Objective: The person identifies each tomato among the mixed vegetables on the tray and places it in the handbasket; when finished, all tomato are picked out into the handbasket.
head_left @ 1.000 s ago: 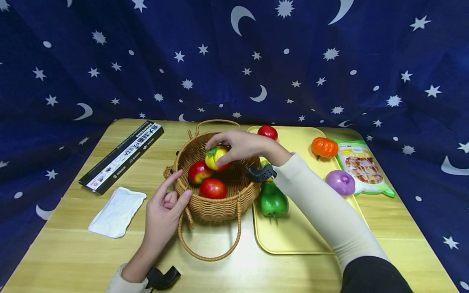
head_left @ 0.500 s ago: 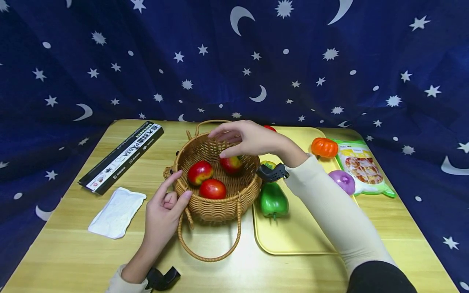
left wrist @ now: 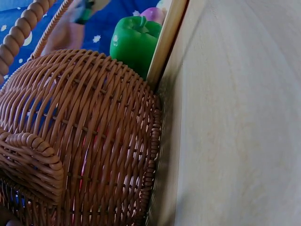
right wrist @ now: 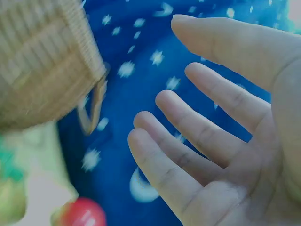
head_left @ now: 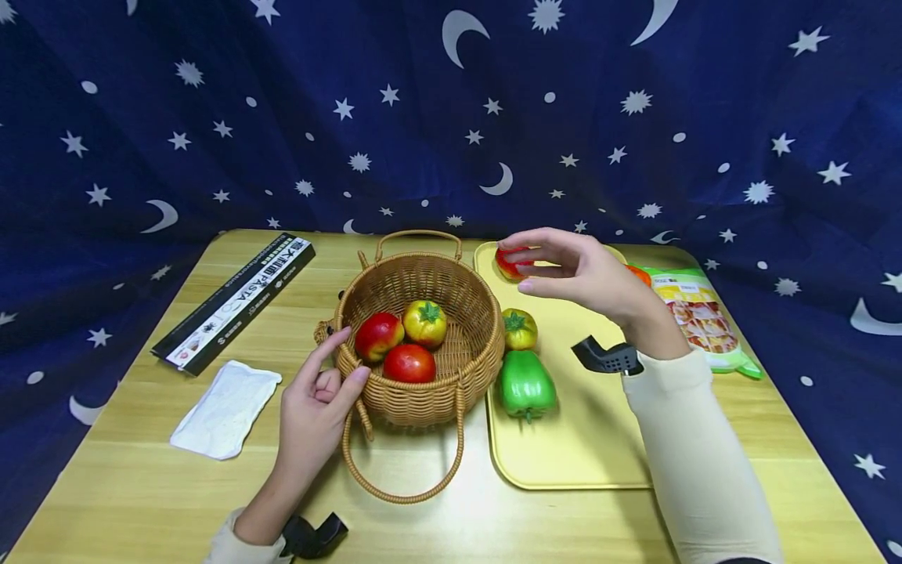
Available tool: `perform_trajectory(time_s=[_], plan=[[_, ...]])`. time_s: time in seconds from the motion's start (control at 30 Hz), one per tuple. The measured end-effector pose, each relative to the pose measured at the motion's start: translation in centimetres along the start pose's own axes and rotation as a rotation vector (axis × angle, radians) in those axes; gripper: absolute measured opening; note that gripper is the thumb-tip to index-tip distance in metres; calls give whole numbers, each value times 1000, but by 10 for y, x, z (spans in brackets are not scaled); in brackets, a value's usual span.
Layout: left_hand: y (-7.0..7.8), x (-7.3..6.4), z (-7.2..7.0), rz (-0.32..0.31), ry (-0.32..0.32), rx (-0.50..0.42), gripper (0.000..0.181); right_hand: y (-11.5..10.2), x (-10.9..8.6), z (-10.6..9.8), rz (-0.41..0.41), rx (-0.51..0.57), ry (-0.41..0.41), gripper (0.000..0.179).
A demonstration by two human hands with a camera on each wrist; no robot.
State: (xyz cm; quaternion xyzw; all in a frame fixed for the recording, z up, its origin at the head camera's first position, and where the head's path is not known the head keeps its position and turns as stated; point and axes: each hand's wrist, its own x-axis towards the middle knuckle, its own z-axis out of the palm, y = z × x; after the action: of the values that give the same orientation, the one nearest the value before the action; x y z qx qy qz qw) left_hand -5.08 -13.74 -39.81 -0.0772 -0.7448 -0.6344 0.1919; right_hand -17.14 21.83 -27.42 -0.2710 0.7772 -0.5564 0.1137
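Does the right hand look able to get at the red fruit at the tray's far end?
Probably yes. The right hand, holding nothing, is over the tray and looks close to the red fruit. Nothing seems to stand between them; the basket sits off to one side.

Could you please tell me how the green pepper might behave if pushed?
The green pepper lies on a rounded side, so it may roll. Its glossy skin suggests a slippery grip. The basket close beside it could block leftward rolling.
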Motion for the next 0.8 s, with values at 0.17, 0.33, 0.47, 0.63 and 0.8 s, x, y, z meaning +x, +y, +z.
perform_trajectory(time_s=[0.17, 0.33, 0.47, 0.63, 0.8], plan=[[1, 0, 1, -1, 0, 3, 52, 47, -19, -10, 96, 33, 47, 51], [1, 0, 1, -3, 1, 15, 52, 91, -31, -12, 190, 48, 97, 52], [2, -1, 1, -11, 2, 14, 53, 116, -36, -8, 219, 123, 73, 55], [3, -1, 1, -20, -2, 4, 53, 129, -39, -2, 236, 216, 31, 59], [4, -1, 1, -17, 6, 11, 53, 135, -39, 1, 264, 209, 8, 60]])
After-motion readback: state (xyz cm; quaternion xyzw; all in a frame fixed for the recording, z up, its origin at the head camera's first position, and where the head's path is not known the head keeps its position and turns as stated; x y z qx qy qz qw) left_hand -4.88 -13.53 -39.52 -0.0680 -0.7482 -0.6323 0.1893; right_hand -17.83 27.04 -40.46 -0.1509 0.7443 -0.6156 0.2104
